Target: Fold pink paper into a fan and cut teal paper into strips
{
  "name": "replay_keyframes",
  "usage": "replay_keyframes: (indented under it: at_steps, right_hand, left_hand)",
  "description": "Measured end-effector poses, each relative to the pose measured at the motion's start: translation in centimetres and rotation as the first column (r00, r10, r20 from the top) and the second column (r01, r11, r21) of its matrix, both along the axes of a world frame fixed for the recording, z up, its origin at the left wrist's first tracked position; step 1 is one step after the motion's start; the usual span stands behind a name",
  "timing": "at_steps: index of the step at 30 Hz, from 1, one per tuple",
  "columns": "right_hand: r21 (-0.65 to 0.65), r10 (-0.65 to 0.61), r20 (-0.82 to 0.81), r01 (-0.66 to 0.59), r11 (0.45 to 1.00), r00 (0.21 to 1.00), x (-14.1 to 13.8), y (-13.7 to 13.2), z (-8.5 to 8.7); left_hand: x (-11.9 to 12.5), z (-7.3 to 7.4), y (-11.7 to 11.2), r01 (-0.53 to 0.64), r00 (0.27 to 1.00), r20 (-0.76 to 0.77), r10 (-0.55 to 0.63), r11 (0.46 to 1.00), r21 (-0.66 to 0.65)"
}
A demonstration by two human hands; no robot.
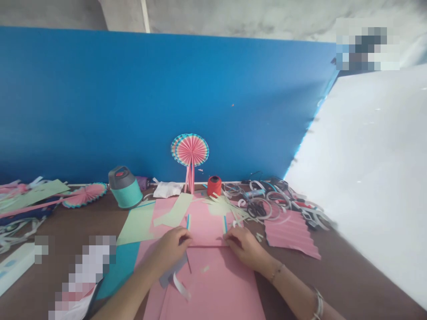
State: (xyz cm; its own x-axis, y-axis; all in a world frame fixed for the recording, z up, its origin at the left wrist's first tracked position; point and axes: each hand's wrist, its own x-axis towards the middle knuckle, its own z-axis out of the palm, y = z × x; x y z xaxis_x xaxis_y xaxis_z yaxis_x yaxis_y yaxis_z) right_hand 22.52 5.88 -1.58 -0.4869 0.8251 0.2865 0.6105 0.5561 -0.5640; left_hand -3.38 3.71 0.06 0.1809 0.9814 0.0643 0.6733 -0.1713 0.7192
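Note:
A sheet of pink paper (207, 229) with blue and cream strips along its left and right sides lies in front of me. My left hand (175, 249) pinches its near left corner between thumb and fingers. At the near right corner my right hand (245, 249) is closed on the same sheet. A narrow edge runs straight between both hands; whether it is folded I cannot tell. Beneath are larger pink sheets (220, 284). A curled white strip (181, 286) and a grey piece (173, 271) lie beside my left forearm.
A round pleated paper fan (190, 150) stands against the blue partition (133, 98). Near it are a red thread spool (214, 186) and a teal, grey-topped container (126, 191). Tangled strips (267, 200) and a pleated pink sheet (292, 233) lie right; another fan (85, 195) lies left.

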Motion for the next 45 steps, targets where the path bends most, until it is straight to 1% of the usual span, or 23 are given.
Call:
replay_keyframes:
  at_steps: [4,7,11,14,17,21,27,30,33,35,38,40,43,45]
  right_hand:
    - [0.020,-0.007,-0.022,0.007,1.000,1.000,-0.2,0.0,-0.1]
    - [0.017,-0.018,-0.020,0.018,1.000,1.000,-0.3,0.0,-0.2]
    - [0.014,-0.039,-0.027,0.040,0.999,0.999,-0.4,0.1,-0.4]
    - [0.011,-0.030,-0.034,0.030,0.999,0.999,-0.4,0.2,-0.7]
    - [0.022,-0.016,-0.024,0.017,1.000,1.000,-0.3,0.3,-0.9]
    - [0.041,-0.007,-0.014,0.008,0.999,1.000,-0.3,0.3,-1.0]
    - [0.076,-0.007,-0.008,0.007,0.997,1.000,-0.6,0.3,-0.6]
    - [0.084,-0.005,0.000,0.005,0.996,1.000,-0.6,0.3,-0.6]
    - [0.076,-0.016,0.030,0.014,0.997,0.999,-0.6,0.3,-0.7]
    - [0.080,-0.026,0.069,0.020,0.997,0.997,-0.5,0.2,-0.6]
    - [0.132,-0.031,0.132,0.013,0.991,0.991,-0.6,-0.2,-0.2]
    - [0.172,-0.004,0.196,-0.030,0.985,0.981,-0.8,-0.4,0.1]
    - [0.216,0.075,0.324,-0.151,0.965,0.943,-1.2,-0.6,0.3]
    - [0.236,0.102,0.377,-0.202,0.950,0.921,-1.3,-0.5,0.1]
  left_hand:
    - [0.3,0.1,0.1,-0.009,1.000,0.008,0.009,1.000,0.006]
    - [0.4,0.0,0.2,-0.018,1.000,-0.018,0.019,1.000,0.026]
    - [0.4,-0.6,0.3,-0.030,0.998,-0.048,0.033,0.998,0.046]
    - [0.2,-1.2,0.4,-0.029,0.997,-0.068,0.032,0.999,0.044]
    - [0.0,-1.5,0.4,-0.030,0.996,-0.087,0.034,0.999,0.046]
    - [0.0,-1.3,0.3,-0.030,0.994,-0.101,0.035,0.998,0.046]
    - [0.2,-0.8,0.1,-0.014,0.992,-0.127,0.018,0.999,0.035]
    - [0.3,-0.7,0.1,0.007,0.990,-0.138,0.002,0.998,0.060]
    - [0.3,-0.5,0.0,0.045,0.983,-0.184,-0.027,0.994,0.096]
    - [0.4,-0.3,-0.1,0.087,0.968,-0.248,-0.049,0.985,0.148]
    - [0.8,0.0,-0.3,0.177,0.924,-0.375,-0.072,0.951,0.254]
    - [1.0,0.1,-0.4,0.262,0.887,-0.450,-0.107,0.918,0.297]
    - [1.2,0.1,-0.5,0.385,0.832,-0.521,-0.190,0.874,0.296]
    - [1.3,0.0,-0.5,0.414,0.813,-0.542,-0.213,0.866,0.281]
